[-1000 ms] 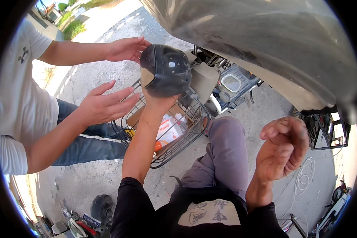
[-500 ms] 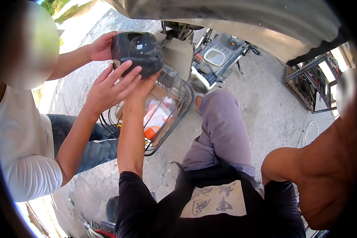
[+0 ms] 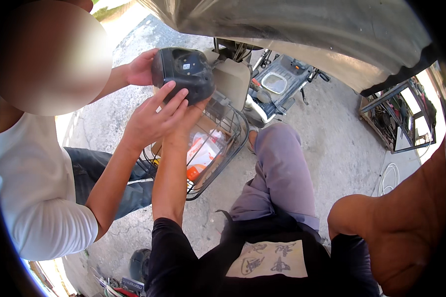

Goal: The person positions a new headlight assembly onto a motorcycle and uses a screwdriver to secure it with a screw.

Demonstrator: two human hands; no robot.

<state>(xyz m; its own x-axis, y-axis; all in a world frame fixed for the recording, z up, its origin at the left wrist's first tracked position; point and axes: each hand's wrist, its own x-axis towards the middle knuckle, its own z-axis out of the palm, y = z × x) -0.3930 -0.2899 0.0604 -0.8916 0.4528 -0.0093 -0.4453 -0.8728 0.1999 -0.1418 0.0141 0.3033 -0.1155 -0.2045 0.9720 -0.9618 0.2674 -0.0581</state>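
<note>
Left grip (image 3: 195, 113) holds black casing (image 3: 185, 72) from below.

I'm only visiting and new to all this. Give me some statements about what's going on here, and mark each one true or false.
1. The camera wearer's left hand touches the black case. True.
2. The co-worker has just one hand on that case. False: both of the co-worker's hands are on it.
3. A white and orange package lies in the wire basket. True.
4. The co-worker wears a black top. False: the co-worker's top is white.
5. A pale coil lies on the ground at the right of the picture. True.
</note>
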